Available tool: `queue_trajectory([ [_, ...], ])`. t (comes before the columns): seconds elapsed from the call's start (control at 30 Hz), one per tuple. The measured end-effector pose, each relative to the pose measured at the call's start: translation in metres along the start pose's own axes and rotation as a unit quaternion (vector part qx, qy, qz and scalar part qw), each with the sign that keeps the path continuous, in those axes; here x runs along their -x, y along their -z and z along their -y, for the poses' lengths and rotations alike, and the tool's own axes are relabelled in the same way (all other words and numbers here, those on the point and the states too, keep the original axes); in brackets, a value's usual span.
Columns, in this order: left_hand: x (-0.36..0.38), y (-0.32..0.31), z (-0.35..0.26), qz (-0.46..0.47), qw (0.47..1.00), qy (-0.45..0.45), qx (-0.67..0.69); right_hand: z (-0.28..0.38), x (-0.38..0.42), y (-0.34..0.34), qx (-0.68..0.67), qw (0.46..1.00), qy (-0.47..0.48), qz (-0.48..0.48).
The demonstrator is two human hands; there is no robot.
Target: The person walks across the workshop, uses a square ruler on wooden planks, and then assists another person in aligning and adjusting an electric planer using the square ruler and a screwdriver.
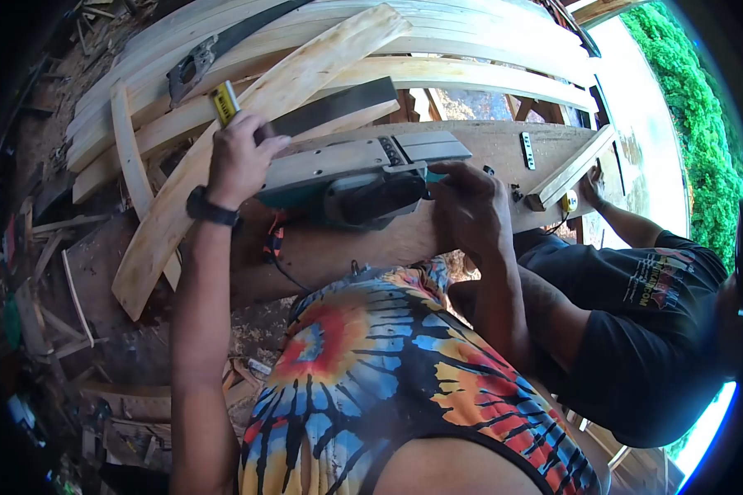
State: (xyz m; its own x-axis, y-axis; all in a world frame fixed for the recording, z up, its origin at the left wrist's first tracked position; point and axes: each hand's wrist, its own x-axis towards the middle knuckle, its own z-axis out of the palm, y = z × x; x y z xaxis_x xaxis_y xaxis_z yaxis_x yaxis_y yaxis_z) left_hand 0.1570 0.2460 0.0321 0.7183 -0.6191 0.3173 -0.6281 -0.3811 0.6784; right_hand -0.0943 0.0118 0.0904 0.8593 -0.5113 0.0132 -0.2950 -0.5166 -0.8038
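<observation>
An electric planer [322, 169] with a teal body lies sole-up on a broad board [338, 247] in front of me. Its flat metal sole and the slot across it face upward. Curled at the planer's right end is my right hand [477, 202], its fingers closed against the edge; exactly what they pinch is partly hidden. My left hand [241, 157], with a dark wristband, is beyond the planer's left end. A small yellow-and-black thing [224, 101] sticks up from its fingers, and its thumb points right. Just past that thumb lies a dark block [338, 107].
Long pale planks [470, 37] lie across the back, with a handsaw [194, 73] on them. A loose plank [153, 256] slants at left. Another person [636, 305] reaches toward a wood piece [574, 169] at right. A cord [287, 272] trails from the planer. Scrap wood litters the left.
</observation>
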Motion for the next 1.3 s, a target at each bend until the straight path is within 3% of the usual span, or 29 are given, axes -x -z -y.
queue_trajectory([
  [0.13,-0.015,-0.025,-0.007,0.027,0.998,-0.016,-0.055,-0.006,-0.016,-0.003,0.008,0.996,0.019,-0.082],
  [0.23,-0.020,-0.034,-0.012,0.017,0.995,-0.061,-0.082,-0.005,-0.058,0.001,0.093,0.990,0.051,-0.091],
  [0.3,-0.022,-0.041,-0.013,0.002,0.992,-0.089,-0.089,-0.012,-0.085,-0.001,0.136,0.972,0.166,-0.097],
  [0.37,-0.024,-0.036,-0.027,0.031,0.996,-0.059,-0.066,-0.016,-0.105,-0.004,0.159,0.954,0.250,-0.056],
  [0.4,-0.024,-0.034,-0.033,0.044,0.997,-0.043,-0.056,-0.014,-0.111,-0.006,0.192,0.955,0.226,-0.027],
  [0.5,-0.020,-0.030,-0.037,-0.051,0.994,-0.092,-0.044,0.007,-0.120,-0.004,0.246,0.952,0.179,0.020],
  [0.53,-0.023,-0.023,-0.037,-0.094,0.977,-0.157,-0.105,0.012,-0.119,-0.005,0.249,0.954,0.165,0.006],
  [0.63,-0.020,-0.006,-0.043,-0.192,0.974,-0.123,-0.015,0.009,-0.120,-0.008,0.199,0.971,0.134,0.002],
  [0.7,-0.021,-0.006,-0.021,-0.145,0.984,-0.027,0.102,0.003,-0.120,-0.018,0.199,0.972,0.128,0.008],
  [0.77,-0.018,-0.010,0.025,0.051,0.940,0.156,0.299,-0.008,-0.125,-0.026,0.183,0.977,0.109,0.027],
  [0.8,-0.015,-0.024,0.043,0.047,0.952,0.117,0.280,-0.015,-0.128,-0.032,0.202,0.973,0.109,0.032],
  [0.93,-0.012,-0.045,0.059,0.036,0.965,0.105,0.238,-0.026,-0.131,-0.041,0.248,0.964,0.085,0.048],
  [1.17,-0.011,-0.050,0.052,0.044,0.897,0.131,0.420,-0.037,-0.133,-0.043,0.219,0.971,0.070,0.060],
  [1.3,-0.008,-0.042,0.048,0.070,0.898,0.141,0.411,-0.036,-0.134,-0.046,0.203,0.974,0.064,0.077],
])
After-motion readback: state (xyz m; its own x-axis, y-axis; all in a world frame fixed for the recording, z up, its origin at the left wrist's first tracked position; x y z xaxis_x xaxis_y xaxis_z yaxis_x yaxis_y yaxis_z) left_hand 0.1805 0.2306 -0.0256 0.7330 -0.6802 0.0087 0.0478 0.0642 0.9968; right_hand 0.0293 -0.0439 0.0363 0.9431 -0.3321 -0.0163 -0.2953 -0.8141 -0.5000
